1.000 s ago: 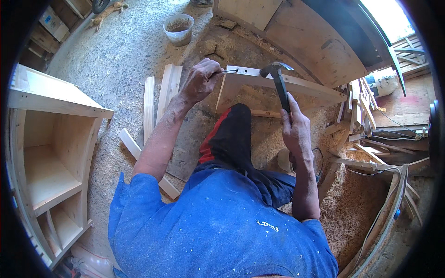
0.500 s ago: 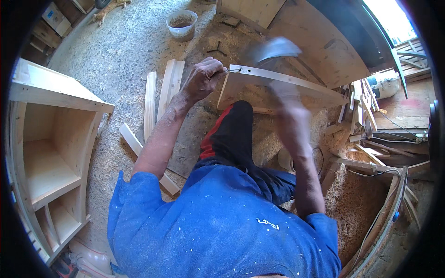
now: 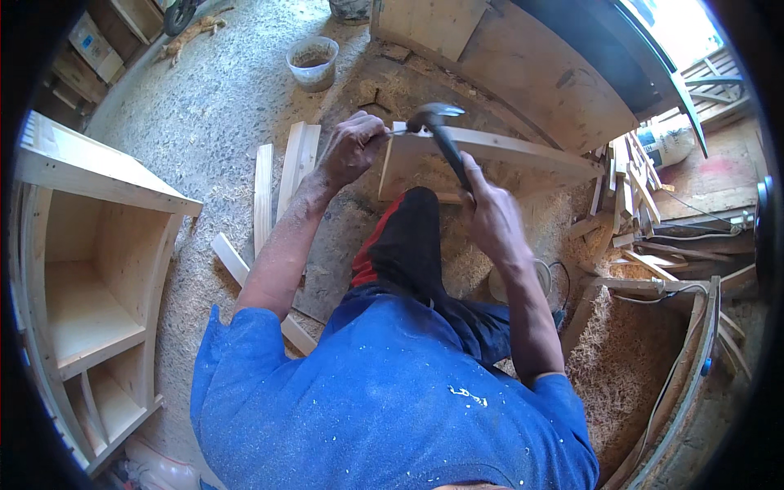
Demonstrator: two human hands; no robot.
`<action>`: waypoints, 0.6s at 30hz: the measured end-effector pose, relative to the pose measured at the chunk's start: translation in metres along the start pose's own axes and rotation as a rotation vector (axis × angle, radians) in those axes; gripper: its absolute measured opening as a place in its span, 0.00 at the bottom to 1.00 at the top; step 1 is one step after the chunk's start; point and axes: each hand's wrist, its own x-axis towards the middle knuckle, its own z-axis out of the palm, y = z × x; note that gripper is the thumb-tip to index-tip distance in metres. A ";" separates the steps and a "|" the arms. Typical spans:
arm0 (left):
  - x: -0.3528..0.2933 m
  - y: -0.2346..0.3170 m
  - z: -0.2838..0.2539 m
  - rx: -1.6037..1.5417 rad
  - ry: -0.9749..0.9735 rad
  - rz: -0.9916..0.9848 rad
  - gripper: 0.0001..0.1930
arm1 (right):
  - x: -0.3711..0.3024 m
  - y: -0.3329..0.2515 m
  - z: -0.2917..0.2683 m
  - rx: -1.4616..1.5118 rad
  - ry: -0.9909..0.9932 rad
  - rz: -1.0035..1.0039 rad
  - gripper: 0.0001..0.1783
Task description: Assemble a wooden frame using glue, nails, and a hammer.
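My left hand (image 3: pixel 354 149) is closed round a thin metal rod (image 3: pixel 397 131) whose kind I cannot tell. It points right, to the left end of a pale wooden piece (image 3: pixel 523 152) standing on edge beyond my knee. My right hand (image 3: pixel 495 216) grips a claw hammer (image 3: pixel 451 153) by its dark handle. The hammer's head hangs over that same end of the wood, close by the rod's tip, and hides part of the top edge there. Whether the head touches the rod I cannot make out.
A wooden cabinet with open compartments (image 3: pixel 90 302) stands at left. Loose wood strips (image 3: pixel 263 196) lie on the floor near a plastic bucket (image 3: pixel 314 72). At right are a heap of offcuts (image 3: pixel 633 184) and a bin of shavings (image 3: pixel 625 351). A cat (image 3: pixel 192 37) lies far left.
The hammer, raised and blurred before, has come down to the left end of the wood. My right hand moved down with it; my left hand still holds the rod in nearly the same place.
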 end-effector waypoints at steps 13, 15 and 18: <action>-0.021 0.090 0.060 -0.154 -0.157 0.190 0.06 | -0.053 -0.004 0.015 1.379 0.204 0.759 0.13; -0.013 0.096 0.074 -0.111 -0.361 0.294 0.12 | -0.073 0.006 0.022 1.393 0.220 0.798 0.12; 0.024 0.094 0.083 -0.189 -0.290 0.230 0.32 | -0.112 0.025 0.021 1.416 0.312 0.887 0.12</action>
